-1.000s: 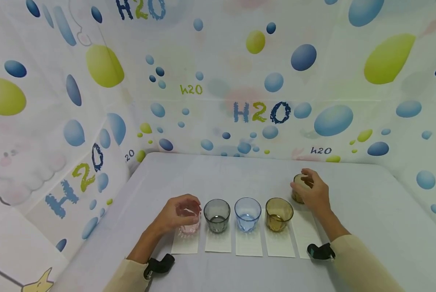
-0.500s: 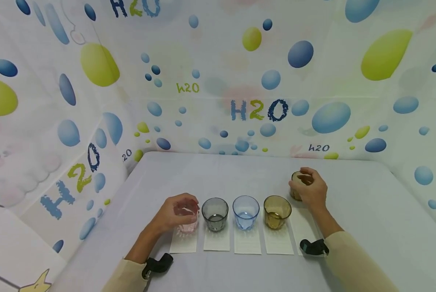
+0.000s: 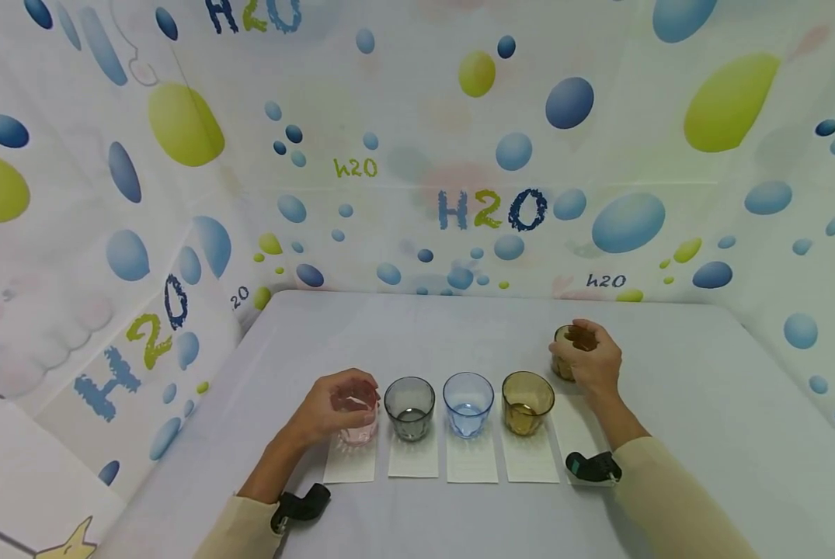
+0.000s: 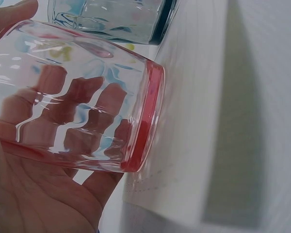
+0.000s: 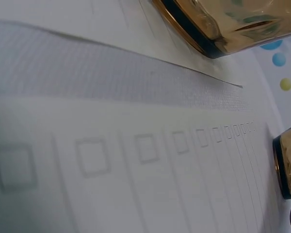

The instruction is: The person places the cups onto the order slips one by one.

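Observation:
A clear pink glass [image 3: 357,436] stands on the leftmost white card, with the fingers and thumb of my left hand [image 3: 328,405] curled round it. In the left wrist view the same pink tumbler [image 4: 82,97] has a red-tinted thick base, and fingers show through its wall. At the back right, my right hand [image 3: 599,365] grips a small amber glass [image 3: 561,368] by its sides. Only part of that amber glass [image 5: 289,162] and a fingertip appear in the right wrist view. Between the hands stand a grey glass [image 3: 409,409], a blue glass [image 3: 468,405] and another amber glass [image 3: 527,405].
Upright glasses and white cards [image 3: 472,466] form a row on the white table [image 3: 389,334]. The rightmost card [image 5: 136,194] carries printed squares and lines and lies below the right wrist. A patterned cloth [image 3: 417,140] hangs behind.
The head view has shifted slightly. My right forearm has moved a little leftward, with its hand still on the amber glass. The left hand keeps its hold on the pink glass.

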A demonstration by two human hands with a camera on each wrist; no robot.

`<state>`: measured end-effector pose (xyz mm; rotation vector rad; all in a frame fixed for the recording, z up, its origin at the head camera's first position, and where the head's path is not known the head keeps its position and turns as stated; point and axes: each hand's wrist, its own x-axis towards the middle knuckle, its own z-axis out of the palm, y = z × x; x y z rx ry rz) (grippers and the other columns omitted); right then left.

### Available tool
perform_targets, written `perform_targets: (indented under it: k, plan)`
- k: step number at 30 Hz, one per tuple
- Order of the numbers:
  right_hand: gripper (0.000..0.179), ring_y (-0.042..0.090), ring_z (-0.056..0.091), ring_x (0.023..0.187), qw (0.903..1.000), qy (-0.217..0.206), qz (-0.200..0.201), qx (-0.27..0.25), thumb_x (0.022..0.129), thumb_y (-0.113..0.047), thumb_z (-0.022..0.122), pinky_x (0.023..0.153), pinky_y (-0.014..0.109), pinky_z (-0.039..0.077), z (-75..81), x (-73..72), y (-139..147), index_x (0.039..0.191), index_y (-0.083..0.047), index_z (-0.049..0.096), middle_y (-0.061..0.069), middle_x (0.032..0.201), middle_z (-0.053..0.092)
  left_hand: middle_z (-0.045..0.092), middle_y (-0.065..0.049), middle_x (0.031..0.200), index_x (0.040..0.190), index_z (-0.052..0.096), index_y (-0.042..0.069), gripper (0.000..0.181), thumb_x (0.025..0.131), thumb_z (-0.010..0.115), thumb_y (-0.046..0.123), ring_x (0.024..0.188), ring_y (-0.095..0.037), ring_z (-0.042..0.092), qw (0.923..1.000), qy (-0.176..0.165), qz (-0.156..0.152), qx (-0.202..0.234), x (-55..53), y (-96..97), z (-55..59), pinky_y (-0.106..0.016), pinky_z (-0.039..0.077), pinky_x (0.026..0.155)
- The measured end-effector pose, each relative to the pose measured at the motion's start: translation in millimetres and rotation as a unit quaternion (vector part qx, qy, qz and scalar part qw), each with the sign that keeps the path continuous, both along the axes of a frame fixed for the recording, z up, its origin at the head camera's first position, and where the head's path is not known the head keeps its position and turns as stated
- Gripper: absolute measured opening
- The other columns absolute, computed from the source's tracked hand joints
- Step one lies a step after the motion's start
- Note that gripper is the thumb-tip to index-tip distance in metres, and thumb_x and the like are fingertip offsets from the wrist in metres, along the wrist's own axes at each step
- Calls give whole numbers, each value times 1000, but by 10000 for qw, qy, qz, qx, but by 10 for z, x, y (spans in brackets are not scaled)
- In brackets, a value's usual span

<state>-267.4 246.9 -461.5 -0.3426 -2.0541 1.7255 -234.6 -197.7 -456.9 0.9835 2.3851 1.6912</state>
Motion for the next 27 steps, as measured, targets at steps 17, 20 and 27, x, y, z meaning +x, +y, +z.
perform_targets:
  k: [17,20,27]
  plan:
    - [56,15,63,103,9969,59,-127,-777,79,-4,82,77,17,52,-40,-27,27,128,-10,56,-1,115,64,69,-25,104,119,61,-8,42,83,75,9,94,-33,69,9999,0,-111,87,-54,32,-32,-36,59,83]
    - [57,13,62,100,9974,73,-123,-707,79,-3,82,76,16,51,-33,-28,27,128,-8,56,2,114,65,69,-23,104,118,61,-8,42,83,75,9,94,-31,70,9999,24,-118,99,-63,30,-39,-35,59,83]
    - [56,7,63,96,9982,-76,-4,-598,79,-4,82,77,17,52,-33,-41,8,128,-7,55,2,115,64,68,-26,102,117,61,-9,40,83,75,7,92,-27,70,9998,46,-127,151,-48,-10,-37,-35,59,82]
